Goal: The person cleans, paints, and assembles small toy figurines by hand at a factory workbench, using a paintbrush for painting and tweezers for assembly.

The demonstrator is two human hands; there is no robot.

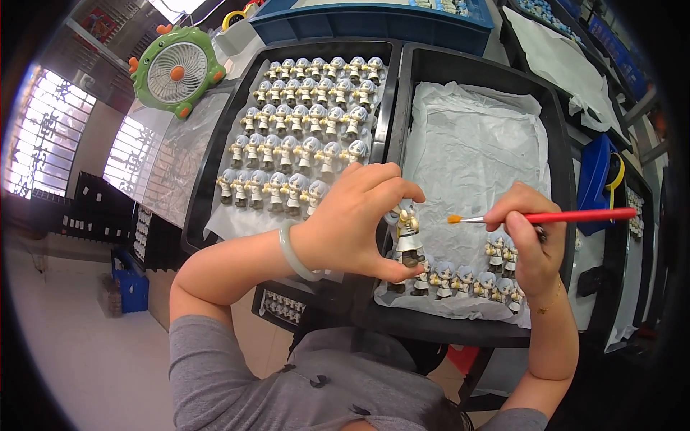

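Note:
Between the thumb and fingertips of my left hand (356, 215) is a small painted figurine (407, 235) with pale hair, a white and gold outfit and dark boots. It is held upright above the near left part of the right-hand tray. My right hand (535, 241) grips a paintbrush (575, 215) with a red handle. The brush's yellowish bristle tip points left at the figurine, a short gap away from it. Something dark also shows between the right fingers, too small to name. Below both hands, similar figurines (463, 279) stand along the tray's near edge.
On the left, a black tray (394, 93) holds several rows of figurines (287, 147). The right black tray (560, 136) is lined with crinkled white paper (474, 144). A blue bin (374, 27) stands behind, a green fan (177, 72) far left. More trays lie at right.

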